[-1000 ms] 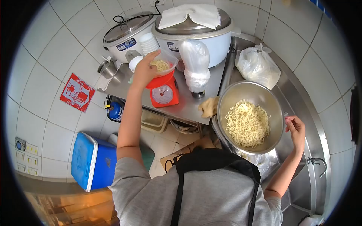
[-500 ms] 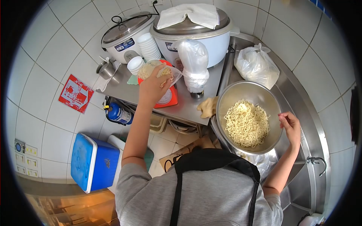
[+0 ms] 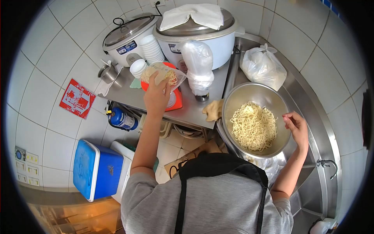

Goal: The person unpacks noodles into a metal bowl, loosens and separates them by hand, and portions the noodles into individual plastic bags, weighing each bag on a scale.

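Observation:
My left hand [image 3: 157, 93] is closed on a clear plastic bag of noodles [image 3: 171, 77], above a red scale [image 3: 176, 102]. The bag covers part of the scale, and I cannot tell whether it touches it. A large steel bowl [image 3: 249, 89] holds a heap of pale yellow noodles [image 3: 254, 126]. My right hand [image 3: 298, 128] is at the bowl's right rim, its fingertips pinched together just over the inside edge. Whatever may be between those fingertips is too small to make out.
Behind stand two rice cookers [image 3: 216, 43], a stack of white cups [image 3: 152, 48] and a plastic-wrapped upright object [image 3: 198, 64]. A tan cloth-like piece [image 3: 213, 110] lies left of the bowl. A full white bag [image 3: 265, 66] sits behind it, and a tap [image 3: 329, 163] is at right.
My right hand has shifted slightly left, its fingertips now further over the bowl's inside edge. The left hand still holds the bag above the scale, with its fingers slightly repositioned.

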The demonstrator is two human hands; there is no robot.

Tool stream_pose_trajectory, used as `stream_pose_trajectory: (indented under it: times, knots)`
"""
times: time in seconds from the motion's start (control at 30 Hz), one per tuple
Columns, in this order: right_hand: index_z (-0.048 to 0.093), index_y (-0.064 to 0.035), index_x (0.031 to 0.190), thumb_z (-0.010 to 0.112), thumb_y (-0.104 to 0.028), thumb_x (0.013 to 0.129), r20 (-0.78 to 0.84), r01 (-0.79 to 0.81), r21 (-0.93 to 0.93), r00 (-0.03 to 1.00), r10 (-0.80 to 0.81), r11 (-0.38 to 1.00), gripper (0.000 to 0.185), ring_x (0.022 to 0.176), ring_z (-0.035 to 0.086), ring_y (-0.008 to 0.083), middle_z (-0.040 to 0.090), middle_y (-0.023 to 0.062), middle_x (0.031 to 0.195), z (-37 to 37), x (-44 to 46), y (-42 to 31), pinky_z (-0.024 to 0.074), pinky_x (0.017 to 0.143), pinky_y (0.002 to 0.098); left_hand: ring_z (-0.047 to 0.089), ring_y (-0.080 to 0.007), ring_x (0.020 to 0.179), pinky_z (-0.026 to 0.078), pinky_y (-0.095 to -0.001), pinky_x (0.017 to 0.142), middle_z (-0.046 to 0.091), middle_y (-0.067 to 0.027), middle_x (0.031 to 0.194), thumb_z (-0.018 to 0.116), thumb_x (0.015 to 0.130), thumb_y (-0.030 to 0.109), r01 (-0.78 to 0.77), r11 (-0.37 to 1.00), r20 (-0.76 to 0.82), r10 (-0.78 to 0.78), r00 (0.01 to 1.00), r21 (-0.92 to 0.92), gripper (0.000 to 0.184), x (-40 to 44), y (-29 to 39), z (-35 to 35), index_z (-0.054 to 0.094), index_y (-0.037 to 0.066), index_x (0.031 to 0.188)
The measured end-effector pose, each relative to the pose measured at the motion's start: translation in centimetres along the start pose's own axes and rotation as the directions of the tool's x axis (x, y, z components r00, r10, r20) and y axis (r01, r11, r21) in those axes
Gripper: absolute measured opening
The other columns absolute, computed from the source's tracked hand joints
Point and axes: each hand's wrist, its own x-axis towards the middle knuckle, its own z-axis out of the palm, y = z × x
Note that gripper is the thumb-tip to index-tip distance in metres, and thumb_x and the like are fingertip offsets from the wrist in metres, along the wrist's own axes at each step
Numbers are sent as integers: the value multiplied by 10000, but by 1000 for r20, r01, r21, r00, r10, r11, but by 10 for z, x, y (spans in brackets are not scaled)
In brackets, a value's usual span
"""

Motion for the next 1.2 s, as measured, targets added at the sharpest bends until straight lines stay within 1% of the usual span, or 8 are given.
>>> stream_pose_trajectory:
  times: [0.13,0.27,0.5,0.6,0.7,0.77,1.0,1.2]
  knots:
    - [608,20,844,626,-110,833,4,36,-4,999,-36,999,131,596,480,60,538,-1,703,1,0,-6,398,543,215,629,-223,791,516,-319,623,493,-114,1242,558,768,50,-146,975,-111,166,980,167,401,2,-43,30,574,126,1161]
    - [609,16,835,624,-112,835,-5,108,10,994,-108,994,129,598,480,60,524,-4,693,0,6,-18,396,540,212,612,-163,679,501,-287,529,473,-144,1290,451,742,-43,422,773,264,-332,905,-474,569,33,-35,-18,429,38,1304]
    - [635,-30,958,644,-24,767,15,588,-8,809,-588,809,191,647,502,86,552,35,863,52,31,-127,412,549,219,473,-64,506,443,-214,453,544,-112,1219,394,749,-36,420,510,448,-76,891,-751,571,84,49,-80,457,78,1305]
    - [509,-123,1230,657,-11,727,271,669,43,707,-653,742,536,711,536,142,522,59,1199,84,31,-160,457,565,233,423,-39,460,390,-170,420,616,-25,1078,401,737,11,522,508,639,75,766,-685,560,74,81,-77,479,67,1289]
    - [539,-82,1164,673,-55,712,428,765,-220,633,-645,605,473,805,602,270,578,111,1093,90,50,-125,487,653,337,429,-42,470,399,-160,446,621,13,921,382,763,30,544,493,713,268,648,-679,492,53,118,-64,537,52,1228]
    - [617,-40,973,674,-60,698,636,551,-443,749,-186,707,281,785,612,291,629,120,883,61,58,-116,473,683,366,453,-45,500,410,-176,463,616,16,869,395,780,50,460,525,693,452,562,-716,427,43,127,-33,584,50,1163]
    - [621,-10,768,659,-55,695,442,407,-444,874,-199,798,94,736,607,282,615,116,758,5,36,-56,452,652,366,588,-227,644,460,-342,556,626,-67,900,558,802,112,-335,694,579,718,385,-637,146,32,157,47,641,37,894]
    - [619,-28,766,693,-48,669,264,255,-562,957,-121,787,124,757,583,286,620,99,763,-12,8,19,470,664,359,568,-319,700,449,-395,634,565,-112,739,673,761,239,-393,467,352,876,330,-792,261,-3,200,90,558,12,702]
